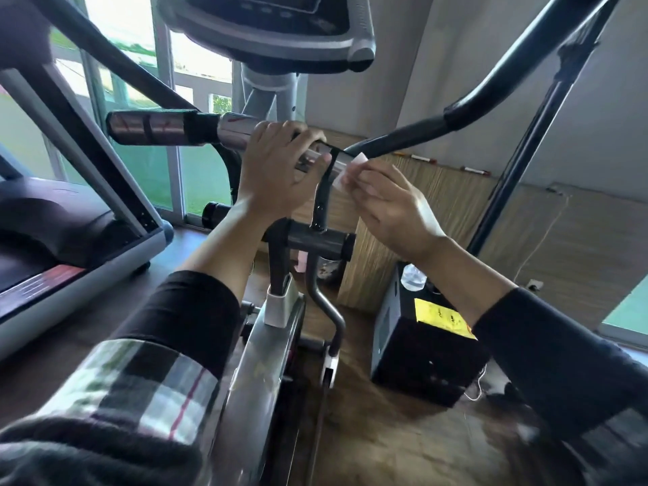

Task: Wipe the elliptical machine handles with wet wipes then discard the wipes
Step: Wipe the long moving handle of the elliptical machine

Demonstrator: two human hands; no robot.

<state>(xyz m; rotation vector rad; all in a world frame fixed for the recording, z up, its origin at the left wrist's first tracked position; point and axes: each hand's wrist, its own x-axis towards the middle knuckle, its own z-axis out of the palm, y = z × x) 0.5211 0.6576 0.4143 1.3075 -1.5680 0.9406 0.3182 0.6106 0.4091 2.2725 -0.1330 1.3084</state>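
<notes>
Left hand [277, 166]: fingers curling over and gripping the chrome handlebar [196, 129], a smooth round tube with a black foam sleeve at mid-length. Right hand [389, 205]: fingertips pinching a small, thin white wet wipe [350, 170], which is lying against the bar's end just beside the left hand's thumb. Curved black padded handle [491, 96] is rising to the right. Grey plastic console [280, 26] is hanging above. Boxy black unit [420, 356] with a yellow label is sitting on the wood-grain floor.
</notes>
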